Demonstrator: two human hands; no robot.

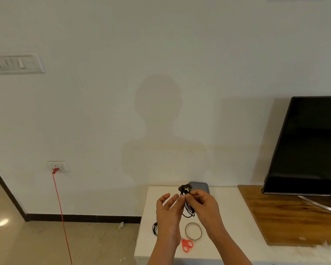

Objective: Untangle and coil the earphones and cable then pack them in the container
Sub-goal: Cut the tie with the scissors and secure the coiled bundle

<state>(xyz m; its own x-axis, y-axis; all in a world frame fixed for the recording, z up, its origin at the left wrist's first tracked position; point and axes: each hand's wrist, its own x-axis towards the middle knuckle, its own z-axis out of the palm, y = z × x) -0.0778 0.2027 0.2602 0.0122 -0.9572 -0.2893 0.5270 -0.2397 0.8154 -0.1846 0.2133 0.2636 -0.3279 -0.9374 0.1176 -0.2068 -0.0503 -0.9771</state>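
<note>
R hand (204, 205): fingers (193, 194) curled, thumb + forefinger pinching the black earphones (184, 188) near the top of the bundle. Buds stick up above the pinch, wire loops hang below it, the whole lot held in the air over the table (237, 217). L hand (168, 211): palm turned toward the R hand, its fingers spread & relaxed, gripping nothing. One fingertip sits right by the pinch; can't tell if it touches the wire.

Just behind the hands, at the table's far edge by the wall, is the grey container (201, 187), partly hidden by the R hand. On the table nearer the person:
- a second black cable (154, 228), coiled, half hidden behind the L wrist
- a thin ring (186, 231) btwn the forearms
- red scissors (187, 245) just in front of the ring

Farther out, to the right, a wooden board (285, 217) w/ a dark TV (310, 146) on it. To the left, a red cord (60, 207) plugged into a wall socket (58, 166) runs down to the floor. A switch panel (15, 63) sits higher up.
</note>
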